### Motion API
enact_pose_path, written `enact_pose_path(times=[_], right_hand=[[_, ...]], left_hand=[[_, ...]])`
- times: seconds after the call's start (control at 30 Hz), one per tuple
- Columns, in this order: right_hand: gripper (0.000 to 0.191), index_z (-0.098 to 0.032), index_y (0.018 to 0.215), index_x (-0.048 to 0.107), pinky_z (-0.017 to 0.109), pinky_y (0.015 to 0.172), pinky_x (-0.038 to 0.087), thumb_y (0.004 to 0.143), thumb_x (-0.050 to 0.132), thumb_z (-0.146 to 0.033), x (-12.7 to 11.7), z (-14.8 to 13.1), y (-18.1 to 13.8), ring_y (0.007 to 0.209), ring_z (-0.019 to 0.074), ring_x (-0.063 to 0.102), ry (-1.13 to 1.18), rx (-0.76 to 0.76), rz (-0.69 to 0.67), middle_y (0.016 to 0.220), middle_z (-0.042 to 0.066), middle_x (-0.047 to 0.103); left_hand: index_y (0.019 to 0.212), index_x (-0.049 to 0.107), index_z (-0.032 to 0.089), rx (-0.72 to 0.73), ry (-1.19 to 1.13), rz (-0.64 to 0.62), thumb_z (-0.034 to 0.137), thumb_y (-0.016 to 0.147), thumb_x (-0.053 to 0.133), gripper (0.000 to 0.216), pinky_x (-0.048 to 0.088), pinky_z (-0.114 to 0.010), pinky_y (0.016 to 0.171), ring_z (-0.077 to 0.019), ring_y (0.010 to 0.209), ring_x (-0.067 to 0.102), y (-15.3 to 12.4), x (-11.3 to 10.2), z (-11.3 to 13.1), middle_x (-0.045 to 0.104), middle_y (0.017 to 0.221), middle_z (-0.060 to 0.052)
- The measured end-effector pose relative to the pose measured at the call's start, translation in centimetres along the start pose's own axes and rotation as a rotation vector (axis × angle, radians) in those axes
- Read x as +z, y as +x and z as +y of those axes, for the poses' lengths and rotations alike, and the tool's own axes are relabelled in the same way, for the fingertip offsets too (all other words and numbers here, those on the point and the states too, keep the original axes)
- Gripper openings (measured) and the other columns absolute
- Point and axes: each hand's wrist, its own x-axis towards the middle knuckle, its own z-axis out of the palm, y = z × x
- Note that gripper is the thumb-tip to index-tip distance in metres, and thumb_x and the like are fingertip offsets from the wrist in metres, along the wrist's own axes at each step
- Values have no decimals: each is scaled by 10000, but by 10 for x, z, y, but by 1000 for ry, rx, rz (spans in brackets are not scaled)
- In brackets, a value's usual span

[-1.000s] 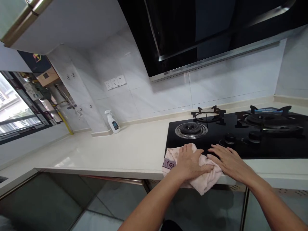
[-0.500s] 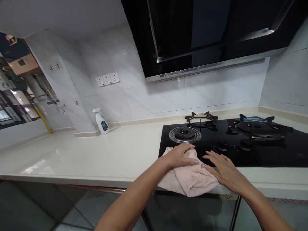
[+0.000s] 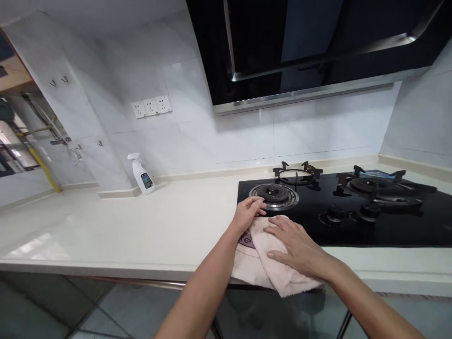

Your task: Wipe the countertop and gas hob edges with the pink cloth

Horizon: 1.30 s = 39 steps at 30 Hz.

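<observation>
A folded pale pink cloth (image 3: 271, 263) with a purple printed patch lies at the front left of the black gas hob (image 3: 307, 221), its lower end hanging over the counter's front edge. My right hand (image 3: 296, 247) rests flat on the cloth with its fingers spread. At the cloth's upper left edge is my left hand (image 3: 247, 214), its fingers loosely bent and apart, with nothing visible in them. Just beyond those fingers sits the bare left burner (image 3: 272, 194), without its pan support.
A black pan support (image 3: 296, 175) stands behind the left burner. The right burner (image 3: 381, 188) carries its own support, with two knobs (image 3: 335, 213) in front. A white spray bottle (image 3: 141, 174) stands by the wall on the pale counter (image 3: 141, 230). Overhead hangs a black range hood (image 3: 318, 52).
My left hand has come off the top of the cloth to its upper left edge. My right hand has moved left from the cloth's side onto it. The view has shifted slightly right.
</observation>
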Motion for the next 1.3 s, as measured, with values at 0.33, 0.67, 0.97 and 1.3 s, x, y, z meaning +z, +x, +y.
enact_pose_path(times=[0.33,0.67,0.97,1.3], right_hand=[[520,-321,1222,604,497,889,376,798,774,-570,19,-64,-8,1078,315,490,-137,-23,96,1185,63,590],[637,-325,1255,566,491,976,371,704,865,-435,44,-43,-29,1265,344,466,-148,-88,213,1317,60,592],[586,-367,1204,648,507,868,450,635,777,-422,9,103,-138,1199,385,568,-407,106,333,1311,56,639],[559,-285,1076,665,642,902,404,535,772,-382,2,72,-123,1094,444,560,-603,263,275,1142,139,668]], left_hand=[[1028,686,152,-203,-26,4,456,816,779,383,417,-209,590,-122,650,709,9,-19,-3,748,908,-64],[1111,635,148,-195,-138,-43,578,732,811,600,449,-271,718,-179,794,720,2,-30,-2,747,971,-99],[1116,650,134,-165,-103,-15,546,780,783,548,441,-277,714,-160,765,704,5,-27,-7,754,961,-101],[1022,719,157,-75,219,-91,412,838,703,316,492,-323,861,-167,830,645,-6,-4,-1,753,886,-59]])
